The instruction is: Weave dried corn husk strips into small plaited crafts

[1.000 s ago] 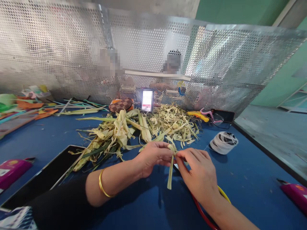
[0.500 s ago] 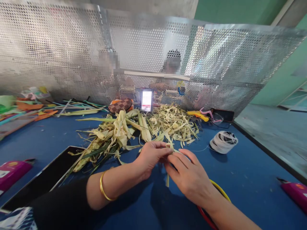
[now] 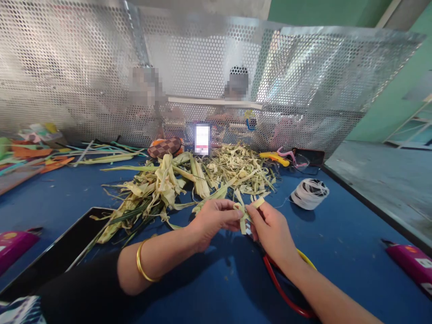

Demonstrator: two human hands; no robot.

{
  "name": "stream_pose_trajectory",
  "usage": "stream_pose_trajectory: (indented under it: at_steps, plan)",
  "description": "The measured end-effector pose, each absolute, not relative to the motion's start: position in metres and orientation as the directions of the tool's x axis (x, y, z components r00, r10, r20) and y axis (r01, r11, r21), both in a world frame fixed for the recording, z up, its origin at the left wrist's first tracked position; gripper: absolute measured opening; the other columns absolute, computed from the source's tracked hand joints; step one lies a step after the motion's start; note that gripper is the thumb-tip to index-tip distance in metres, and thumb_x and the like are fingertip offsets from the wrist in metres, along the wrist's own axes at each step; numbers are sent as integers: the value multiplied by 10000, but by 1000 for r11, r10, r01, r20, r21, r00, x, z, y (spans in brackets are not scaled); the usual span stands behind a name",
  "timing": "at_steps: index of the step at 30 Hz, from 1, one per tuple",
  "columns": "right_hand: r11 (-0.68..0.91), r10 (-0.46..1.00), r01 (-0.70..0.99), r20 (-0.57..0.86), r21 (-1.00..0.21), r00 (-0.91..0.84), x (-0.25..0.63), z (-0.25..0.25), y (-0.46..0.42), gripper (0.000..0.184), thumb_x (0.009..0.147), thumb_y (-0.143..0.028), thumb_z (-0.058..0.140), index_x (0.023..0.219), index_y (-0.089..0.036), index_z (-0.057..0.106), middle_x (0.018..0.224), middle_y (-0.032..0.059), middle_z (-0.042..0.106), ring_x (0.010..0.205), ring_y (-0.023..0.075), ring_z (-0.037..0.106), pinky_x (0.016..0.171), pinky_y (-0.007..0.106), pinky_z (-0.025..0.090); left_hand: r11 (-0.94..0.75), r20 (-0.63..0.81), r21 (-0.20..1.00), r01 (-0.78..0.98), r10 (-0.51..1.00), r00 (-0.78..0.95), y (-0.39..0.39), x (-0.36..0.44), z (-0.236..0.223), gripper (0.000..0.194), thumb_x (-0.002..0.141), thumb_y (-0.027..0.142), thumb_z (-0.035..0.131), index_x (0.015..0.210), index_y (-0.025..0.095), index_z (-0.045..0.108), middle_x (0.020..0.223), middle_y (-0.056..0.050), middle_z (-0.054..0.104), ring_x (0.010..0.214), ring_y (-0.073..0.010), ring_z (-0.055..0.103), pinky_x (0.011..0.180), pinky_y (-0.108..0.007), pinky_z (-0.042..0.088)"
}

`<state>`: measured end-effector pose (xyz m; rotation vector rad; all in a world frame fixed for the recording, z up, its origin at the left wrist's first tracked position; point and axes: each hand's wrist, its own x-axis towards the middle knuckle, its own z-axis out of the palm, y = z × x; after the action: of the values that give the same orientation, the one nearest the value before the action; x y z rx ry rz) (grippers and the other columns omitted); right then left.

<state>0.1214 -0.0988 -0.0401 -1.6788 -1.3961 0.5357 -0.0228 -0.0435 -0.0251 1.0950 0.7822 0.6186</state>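
My left hand point(image 3: 218, 220), with a gold bangle on the wrist, pinches a small folded bundle of pale corn husk point(image 3: 240, 209) between thumb and fingers. On the right, my right hand point(image 3: 273, 229) is closed on a husk strip point(image 3: 258, 203) of the same bundle, its end sticking up past the thumb. Both hands meet over the blue table, fingertips close together. Beneath my right hand and forearm lies a tool with red and yellow handles point(image 3: 275, 276); its head is mostly hidden. A thin thread runs from near my fingers to a white thread spool point(image 3: 309, 194).
Husk leaves point(image 3: 165, 184) and a heap of shreds point(image 3: 238, 166) lie beyond my hands. Further back are a lit phone point(image 3: 202, 138), a checkered pouch point(image 3: 164, 147) and a yellow-handled tool point(image 3: 274, 158). A perforated metal screen point(image 3: 202, 63) closes the back; people are behind it. A black tray-like panel point(image 3: 57, 252) lies left.
My right fingers have gone round the bundle and now hold a strip's end up to the right. The long strip that hung down looks shorter. The view has shifted slightly right.
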Motion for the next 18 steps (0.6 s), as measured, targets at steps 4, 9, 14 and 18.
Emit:
stream_pose_trajectory:
  at_steps: [4,9,14,18]
  plan:
    - [-16,937,514,167,-858,308,115,-41,-98,287,845,-405,484,631,-215,505,405,-52,507,360,122,483,409,233,375,352,-237,932,-86,772,590,-48,-20,-30,333,552,299,793,778,135,612,683,-21,646,629,-136,624,666,-281,492]
    - [-85,939,285,19,-955,344,110,-43,-95,291,785,-443,560,636,-195,524,441,-39,541,343,117,491,378,230,380,318,-205,939,-134,827,523,-50,-18,-35,276,618,300,757,782,143,601,653,-7,632,619,-115,600,657,-259,478]
    - [-30,943,116,11,-993,333,108,-37,-102,260,811,-444,522,796,-186,551,633,9,663,469,141,603,495,253,484,328,-211,916,-232,884,418,-42,-20,-35,212,627,244,743,690,136,572,612,2,596,591,-123,607,667,-278,504]
    - [183,949,472,281,-863,145,115,-33,-107,230,889,-333,433,945,-195,607,725,32,694,695,176,667,647,277,520,354,-258,903,-243,900,350,-37,-21,-36,215,601,214,752,653,138,558,586,10,578,552,-110,592,630,-264,508]
